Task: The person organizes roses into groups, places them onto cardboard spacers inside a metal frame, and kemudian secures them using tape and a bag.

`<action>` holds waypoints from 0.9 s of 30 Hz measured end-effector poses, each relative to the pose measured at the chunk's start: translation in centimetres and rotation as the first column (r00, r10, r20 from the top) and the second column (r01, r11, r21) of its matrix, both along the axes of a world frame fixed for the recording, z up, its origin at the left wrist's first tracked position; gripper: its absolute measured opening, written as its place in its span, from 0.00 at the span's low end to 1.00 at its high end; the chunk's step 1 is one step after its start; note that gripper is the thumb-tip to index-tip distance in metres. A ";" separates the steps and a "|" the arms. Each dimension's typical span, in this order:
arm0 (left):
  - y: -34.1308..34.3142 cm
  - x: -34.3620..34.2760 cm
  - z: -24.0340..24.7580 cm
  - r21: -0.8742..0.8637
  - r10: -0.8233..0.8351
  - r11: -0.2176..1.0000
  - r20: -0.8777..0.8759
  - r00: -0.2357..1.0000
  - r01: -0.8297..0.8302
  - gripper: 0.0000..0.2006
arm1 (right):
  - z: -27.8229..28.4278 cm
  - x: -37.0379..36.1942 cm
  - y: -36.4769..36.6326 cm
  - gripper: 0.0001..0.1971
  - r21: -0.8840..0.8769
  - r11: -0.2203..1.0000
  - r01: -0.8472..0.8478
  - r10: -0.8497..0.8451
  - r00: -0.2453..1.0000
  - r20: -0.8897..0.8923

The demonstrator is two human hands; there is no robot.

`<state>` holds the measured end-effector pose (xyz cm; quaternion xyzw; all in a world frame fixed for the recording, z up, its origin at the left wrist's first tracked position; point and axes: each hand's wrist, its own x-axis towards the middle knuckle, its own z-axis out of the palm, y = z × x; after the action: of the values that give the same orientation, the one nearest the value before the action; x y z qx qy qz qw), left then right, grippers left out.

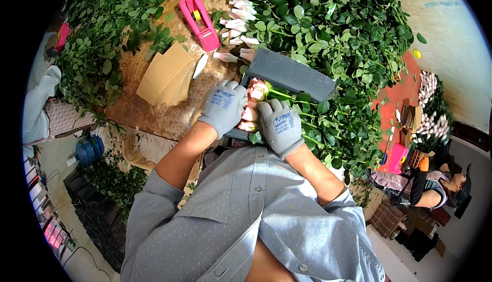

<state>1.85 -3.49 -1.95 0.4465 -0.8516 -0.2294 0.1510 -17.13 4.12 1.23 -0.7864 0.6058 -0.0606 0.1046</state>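
Note:
Several pink roses (258,90) lie side by side before me, heads to the left and leafy stems to the right. My left hand (224,107), in a grey glove, is beside the heads with its fingers curled; what they grip, if anything, is hidden. My right hand (279,126), gloved alike, closes over the roses just below their heads, its fingertips partly out of sight. Behind the roses slopes a dark grey ribbed panel (292,74) of a low holder, whose front edge shows below my hands.
A brown worktable (130,79) bears cardboard pieces (166,74), a pink tape dispenser (200,23) and white-wrapped flower heads (238,24). Leafy stems (328,21) pile up at the back and right. A blue water bottle (89,150) lies lower left. Another person (430,192) works at far right.

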 end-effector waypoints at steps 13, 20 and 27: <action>1.3 4.9 1.7 0.008 0.215 0.977 -0.002 0.977 -0.215 0.13 | 2.2 -0.1 1.4 0.14 -0.108 0.993 0.046 -0.033 0.992 0.124; 3.5 3.4 4.6 0.044 0.047 0.998 -0.140 0.989 -0.041 0.15 | 2.4 -1.8 2.5 0.14 -0.173 0.976 0.130 -0.104 0.983 0.149; 4.7 -1.5 5.1 -0.046 -0.277 0.960 -0.013 0.961 0.276 0.29 | 2.2 -2.2 3.9 0.18 -0.252 0.937 0.242 -0.197 0.961 0.192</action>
<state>0.39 1.24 3.14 0.3174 -0.9090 -0.2338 0.1356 -19.36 8.06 3.46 -0.7127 0.6652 -0.2192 0.0373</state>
